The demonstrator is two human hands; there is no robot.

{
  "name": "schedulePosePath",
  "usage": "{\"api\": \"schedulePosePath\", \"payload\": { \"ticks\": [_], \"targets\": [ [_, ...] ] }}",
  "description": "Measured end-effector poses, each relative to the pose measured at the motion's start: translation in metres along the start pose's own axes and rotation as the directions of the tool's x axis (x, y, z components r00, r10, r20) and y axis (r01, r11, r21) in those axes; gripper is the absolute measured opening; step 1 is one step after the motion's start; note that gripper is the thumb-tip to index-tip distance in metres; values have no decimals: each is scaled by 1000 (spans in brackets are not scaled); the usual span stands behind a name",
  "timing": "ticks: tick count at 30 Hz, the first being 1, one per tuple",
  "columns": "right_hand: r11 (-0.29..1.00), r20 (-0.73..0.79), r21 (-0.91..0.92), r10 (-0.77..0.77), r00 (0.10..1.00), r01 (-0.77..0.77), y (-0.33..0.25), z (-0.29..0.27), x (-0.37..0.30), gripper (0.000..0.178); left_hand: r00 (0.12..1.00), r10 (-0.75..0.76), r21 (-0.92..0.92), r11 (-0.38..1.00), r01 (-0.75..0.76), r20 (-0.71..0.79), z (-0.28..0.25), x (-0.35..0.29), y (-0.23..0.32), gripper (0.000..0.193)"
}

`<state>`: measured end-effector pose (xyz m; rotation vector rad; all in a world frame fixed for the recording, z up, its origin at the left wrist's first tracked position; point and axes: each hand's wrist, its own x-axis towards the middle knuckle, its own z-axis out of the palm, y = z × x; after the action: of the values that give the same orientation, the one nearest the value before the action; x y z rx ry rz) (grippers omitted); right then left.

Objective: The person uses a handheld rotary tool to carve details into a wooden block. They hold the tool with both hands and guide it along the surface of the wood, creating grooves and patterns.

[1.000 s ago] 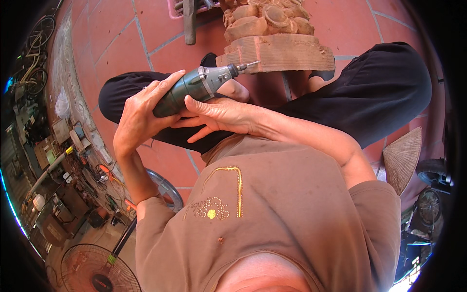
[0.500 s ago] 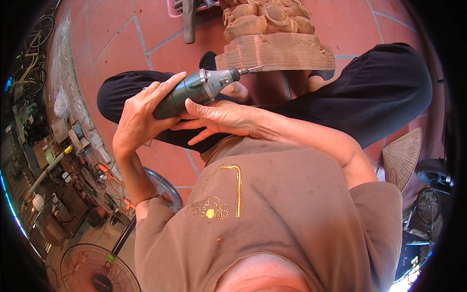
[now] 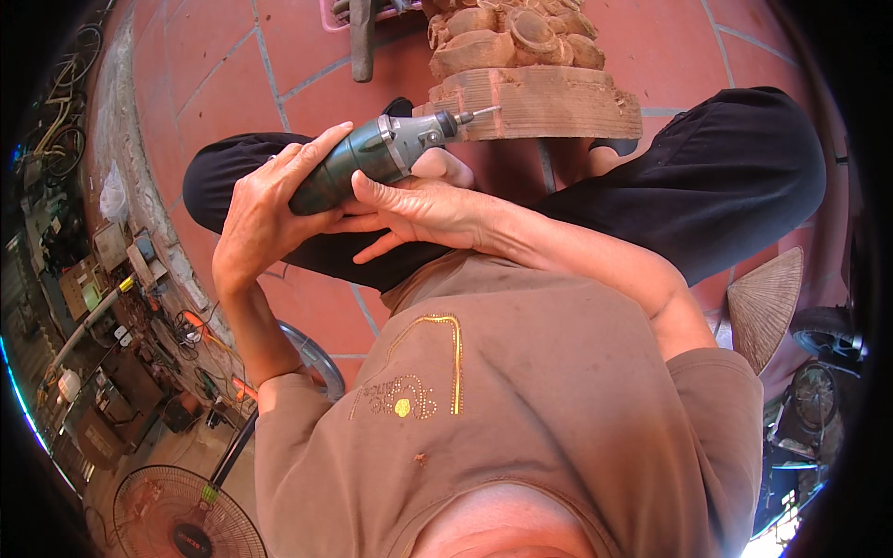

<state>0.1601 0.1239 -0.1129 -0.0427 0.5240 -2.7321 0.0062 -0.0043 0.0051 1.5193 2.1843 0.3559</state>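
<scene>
My left hand (image 3: pixel 270 200) is wrapped round a dark green and grey rotary grinder (image 3: pixel 358 166). The tool slants up to the right, and its thin metal bit (image 3: pixel 482 112) appears in front of the carving's base; whether it touches is unclear. My right hand (image 3: pixel 423 212) lies under the near side of the grinder, thumb raised against it and fingers spread toward my left hand. A reddish-brown wood carving (image 3: pixel 521 46) with rounded, layered shapes stands on a thick wooden base (image 3: pixel 549 104) beyond my hands. Its top is cut off by the frame.
My crossed legs (image 3: pixel 726 177) in dark trousers flank the carving on a red tiled floor (image 3: pixel 219 79). A wooden-handled tool (image 3: pixel 362 46) lies beside a pink basket (image 3: pixel 327 13). A fan (image 3: pixel 191 521) stands lower left, near clutter and cables. A conical hat (image 3: pixel 765 312) sits at right.
The grinder has tilted so its bit points slightly higher, across the carving's base. Both hands have shifted a little with it, the right fingers moving slightly up and left.
</scene>
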Motion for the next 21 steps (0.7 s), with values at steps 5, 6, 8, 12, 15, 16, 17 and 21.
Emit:
{"api": "schedulePosePath", "payload": {
  "ticks": [5, 6, 8, 12, 15, 16, 17, 21],
  "targets": [
    [998, -2, -2, 59, 998, -59, 2, 5, -3, 89, 999, 1, 5, 1000, -2, 37, -3, -4, 1, 88],
    [998, 8, 0, 68, 998, -68, 3, 6, -4, 91, 999, -4, 8, 1000, 4, 48, -3, -5, 1, 88],
    [997, 0, 16, 82, 997, -82, 6, 7, -6, 93, 998, -4, 8, 1000, 3, 56, -3, -8, 2, 88],
    [996, 12, 17, 93, 996, -93, 8, 7, -7, 95, 999, 20, 14, 1000, -21, 45, -4, -9, 4, 88],
    [999, 18, -2, 44, 999, -44, 4, 8, -5, 94, 1000, 19, 21, 1000, -19, 20, -2, -8, 3, 88],
    [999, 12, -7, 41, 999, -41, 4, 6, -4, 93, 1000, 14, 23, 1000, -15, 16, -2, -7, 3, 88],
    [999, 8, -11, 38, 999, -37, 4, 3, -2, 93, 1000, 9, 26, 1000, -9, 12, -1, -5, 3, 87],
    [999, 11, -43, 32, 999, -31, 6, 2, 2, 92, 1000, -4, 8, 1000, 4, -14, -2, -10, 1, 86]
  ]
}}
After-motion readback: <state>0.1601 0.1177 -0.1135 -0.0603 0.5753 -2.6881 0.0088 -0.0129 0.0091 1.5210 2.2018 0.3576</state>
